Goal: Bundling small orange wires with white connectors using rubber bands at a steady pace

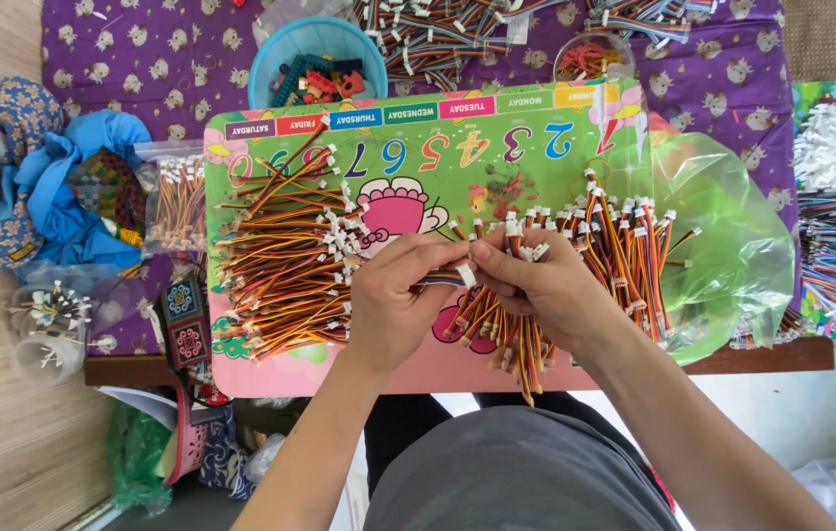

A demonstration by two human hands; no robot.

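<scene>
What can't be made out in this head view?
- Short cable between left hand and right hand: ends hidden by fingers.
- Right hand's grip on the wire bundle: hidden by the hand's back.
- Blue bowl contents: too small.
- Ribbon cables: cut off by top edge.

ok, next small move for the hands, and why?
Probably lay the short cable pinched between left hand and right hand onto the pile at left: that pile lies sorted sideways, while the right hand's bundle fans out upright.
</scene>
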